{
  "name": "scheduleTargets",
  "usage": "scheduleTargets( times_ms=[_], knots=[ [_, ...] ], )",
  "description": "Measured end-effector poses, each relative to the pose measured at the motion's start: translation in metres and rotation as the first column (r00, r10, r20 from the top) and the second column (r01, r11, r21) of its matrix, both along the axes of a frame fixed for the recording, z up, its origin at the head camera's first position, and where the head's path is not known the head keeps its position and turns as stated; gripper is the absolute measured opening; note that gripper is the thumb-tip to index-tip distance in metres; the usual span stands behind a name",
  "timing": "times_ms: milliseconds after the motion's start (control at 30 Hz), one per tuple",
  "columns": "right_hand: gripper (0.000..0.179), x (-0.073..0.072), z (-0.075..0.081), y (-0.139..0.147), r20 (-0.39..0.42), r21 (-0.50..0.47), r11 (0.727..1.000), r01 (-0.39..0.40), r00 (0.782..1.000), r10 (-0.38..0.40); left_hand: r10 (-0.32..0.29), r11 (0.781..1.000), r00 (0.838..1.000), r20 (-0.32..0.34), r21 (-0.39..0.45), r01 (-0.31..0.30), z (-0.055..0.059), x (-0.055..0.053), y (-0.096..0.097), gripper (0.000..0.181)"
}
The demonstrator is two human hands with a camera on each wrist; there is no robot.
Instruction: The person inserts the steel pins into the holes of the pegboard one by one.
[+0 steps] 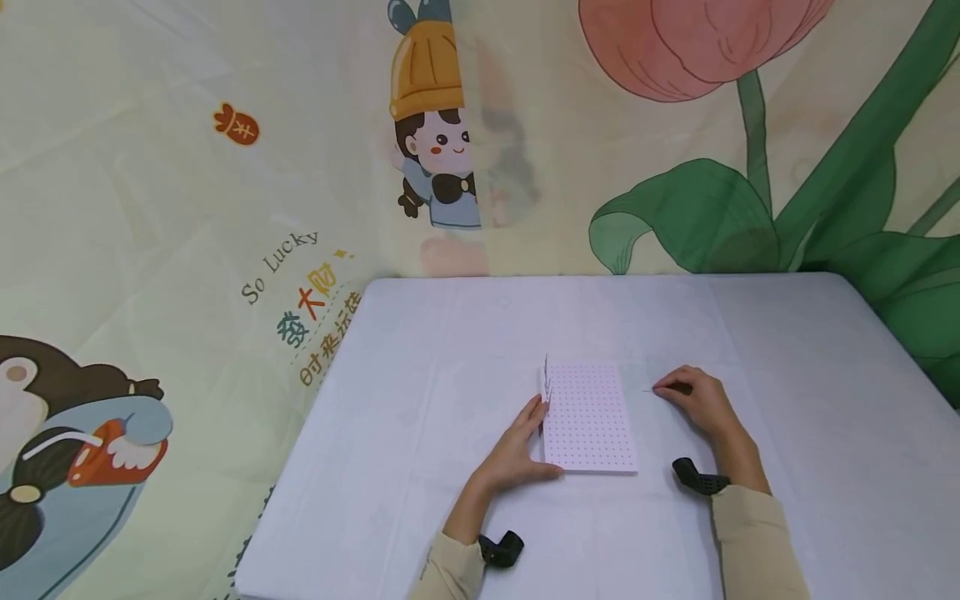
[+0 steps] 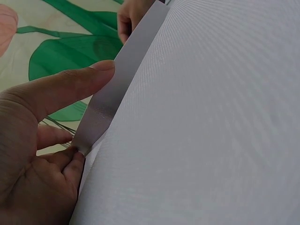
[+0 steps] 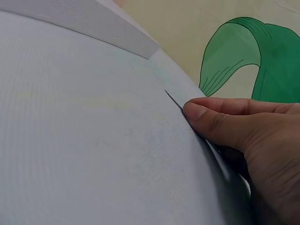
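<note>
A white board [image 1: 588, 421] dotted with rows of small holes lies flat on the table. My left hand [image 1: 517, 454] holds it at its near left corner, thumb along the front edge and fingers against the left side. Several thin dark needles [image 1: 547, 382] stand up along the board's left edge; a few show behind the fingers in the left wrist view. To the right of the board, my right hand [image 1: 702, 406] pinches a thin needle [image 3: 173, 100] between thumb and fingertip. Its point sticks out to the left, toward the board and apart from it.
The board lies on a white-covered table [image 1: 450, 333]. Behind and to the left hangs a printed cloth [image 1: 300, 150] with cartoon figures and a large flower. A black wrist mount [image 1: 501, 550] sits on the left forearm, and another black mount [image 1: 699, 477] on the right.
</note>
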State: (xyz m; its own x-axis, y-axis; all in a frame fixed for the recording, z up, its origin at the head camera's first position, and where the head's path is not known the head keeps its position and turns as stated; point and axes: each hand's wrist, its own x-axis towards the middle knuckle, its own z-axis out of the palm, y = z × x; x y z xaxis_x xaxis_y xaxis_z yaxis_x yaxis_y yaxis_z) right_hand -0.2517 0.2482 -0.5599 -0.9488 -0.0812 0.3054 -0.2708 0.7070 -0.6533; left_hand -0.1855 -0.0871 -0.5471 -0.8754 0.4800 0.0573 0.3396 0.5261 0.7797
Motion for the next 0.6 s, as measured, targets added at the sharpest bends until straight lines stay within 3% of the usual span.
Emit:
scheduleTargets(
  times_ms=[300,600],
  knots=[
    [0.007,0.002,0.006,-0.009,-0.032,0.053,0.998,-0.018,0.999,0.02,0.009,1.0,1.0,0.024,0.002,-0.009,0.0,0.0,0.0,0.106],
    [0.024,0.0,0.014,-0.038,-0.018,-0.136,0.99,0.047,0.999,-0.05,0.003,1.0,1.0,0.017,-0.004,-0.003,0.001,0.0,-0.001,0.105]
  ],
)
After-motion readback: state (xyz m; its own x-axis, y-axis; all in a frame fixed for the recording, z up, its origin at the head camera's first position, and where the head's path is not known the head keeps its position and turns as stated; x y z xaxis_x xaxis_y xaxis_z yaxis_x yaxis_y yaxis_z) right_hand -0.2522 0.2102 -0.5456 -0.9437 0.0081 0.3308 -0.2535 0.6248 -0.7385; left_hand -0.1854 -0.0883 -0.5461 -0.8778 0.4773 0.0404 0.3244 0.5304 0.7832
